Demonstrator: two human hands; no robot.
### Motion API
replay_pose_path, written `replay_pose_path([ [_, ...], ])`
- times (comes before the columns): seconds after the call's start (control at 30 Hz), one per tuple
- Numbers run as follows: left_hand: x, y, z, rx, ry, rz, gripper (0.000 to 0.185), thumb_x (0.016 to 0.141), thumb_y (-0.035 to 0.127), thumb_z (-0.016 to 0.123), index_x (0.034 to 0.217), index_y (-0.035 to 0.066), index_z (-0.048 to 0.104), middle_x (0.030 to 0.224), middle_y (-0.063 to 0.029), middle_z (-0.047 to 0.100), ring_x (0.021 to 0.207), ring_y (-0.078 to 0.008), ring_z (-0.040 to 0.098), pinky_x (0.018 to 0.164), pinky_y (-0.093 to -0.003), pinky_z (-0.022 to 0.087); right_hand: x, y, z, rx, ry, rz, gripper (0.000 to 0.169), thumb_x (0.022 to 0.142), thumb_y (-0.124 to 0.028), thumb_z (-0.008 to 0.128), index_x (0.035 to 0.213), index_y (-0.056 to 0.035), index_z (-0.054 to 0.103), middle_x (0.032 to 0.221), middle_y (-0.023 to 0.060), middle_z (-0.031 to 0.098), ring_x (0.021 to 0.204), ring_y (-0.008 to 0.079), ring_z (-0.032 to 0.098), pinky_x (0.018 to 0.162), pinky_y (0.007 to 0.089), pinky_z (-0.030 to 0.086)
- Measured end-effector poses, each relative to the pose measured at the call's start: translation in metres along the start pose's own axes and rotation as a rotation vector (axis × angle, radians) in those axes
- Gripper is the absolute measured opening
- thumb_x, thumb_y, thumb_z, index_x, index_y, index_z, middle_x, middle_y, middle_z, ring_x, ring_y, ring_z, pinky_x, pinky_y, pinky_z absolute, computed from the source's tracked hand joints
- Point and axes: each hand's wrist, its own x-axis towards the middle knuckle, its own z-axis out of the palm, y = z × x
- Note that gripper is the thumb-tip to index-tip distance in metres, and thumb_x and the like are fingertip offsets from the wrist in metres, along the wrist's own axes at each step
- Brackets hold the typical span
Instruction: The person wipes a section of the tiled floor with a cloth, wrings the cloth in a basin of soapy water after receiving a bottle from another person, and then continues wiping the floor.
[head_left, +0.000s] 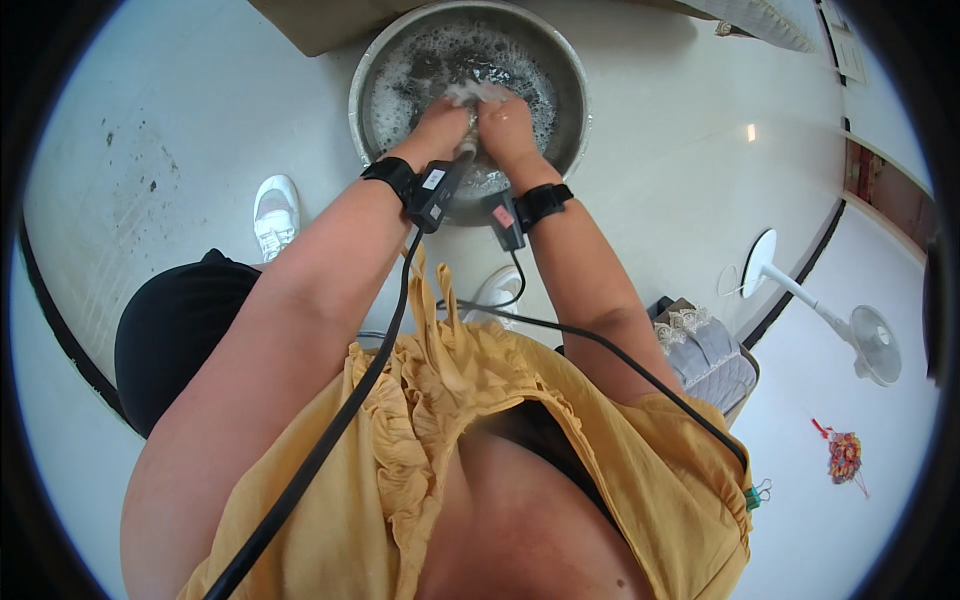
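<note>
A round metal basin (583, 112) holds soapy water (435, 52) with foam and bubbles. Over its middle, my left hand (444, 127) and my right hand (506, 124) are close together, both with fingers curled. Both hands grip a wet, whitish cloth (474, 92), bunched between and above them; a further part of it hangs between the wrists. What the cloth is cannot be made out, and the fingertips are hidden. Each wrist bears a black strap with a small cabled device.
A brown box-like piece of furniture (322, 30) stands beside the basin's far left edge. White shoes (276, 214) are on the pale floor. At right are a white standing fan (874, 345) and a grey quilted item with lace trim (705, 360). Black cables run over my body.
</note>
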Motion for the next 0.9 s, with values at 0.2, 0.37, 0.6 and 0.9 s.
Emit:
replay_pose_path([
  [0.2,0.013,-0.007,-0.029,1.015,0.116,-0.018,0.036,0.095,0.034,0.055,0.123,0.011,0.062,0.129,-0.0191,0.059,0.119,-0.0382,0.055,0.095,-0.0425,0.045,-0.032,0.05,0.006,0.394,-0.081,0.847,0.044,0.101,-0.031,0.036,0.098,0.0001,0.067,0.1,0.0268,0.064,0.099,0.0426,0.06,0.086,0.0474,0.047],
  [0.37,-0.012,-0.022,-0.031,1.437,0.005,-0.319,0.053,0.096,0.038,0.053,0.146,0.023,0.044,0.163,-0.012,0.002,0.147,-0.0427,0.008,0.115,-0.0572,0.022,-0.06,0.025,0.039,-0.041,-0.31,0.223,0.024,0.088,-0.009,0.049,0.11,-0.0068,0.059,0.11,0.0196,0.06,0.102,0.0404,0.06,0.09,0.0469,0.049],
  [0.6,0.007,-0.046,-0.035,1.134,0.2,-0.26,0.053,0.094,0.042,0.049,0.138,0.011,0.051,0.147,-0.024,0.039,0.138,-0.0449,0.03,0.113,-0.0479,0.028,-0.02,0.002,0.001,0.247,-0.316,0.801,0.012,0.081,-0.013,0.067,0.088,-0.0035,0.065,0.099,0.0142,0.066,0.09,0.0259,0.066,0.076,0.0346,0.053],
  [0.9,0.018,-0.053,-0.043,0.175,0.224,-0.201,0.065,0.098,0.045,0.039,0.133,-0.009,0.045,0.13,-0.0303,0.053,0.118,-0.04,0.054,0.1,-0.042,0.042,0.0,-0.06,-0.103,-0.086,-0.865,0.413,0.038,0.086,-0.027,0.07,0.108,0.0041,0.065,0.099,0.0205,0.069,0.098,0.0253,0.067,0.085,0.0332,0.052],
])
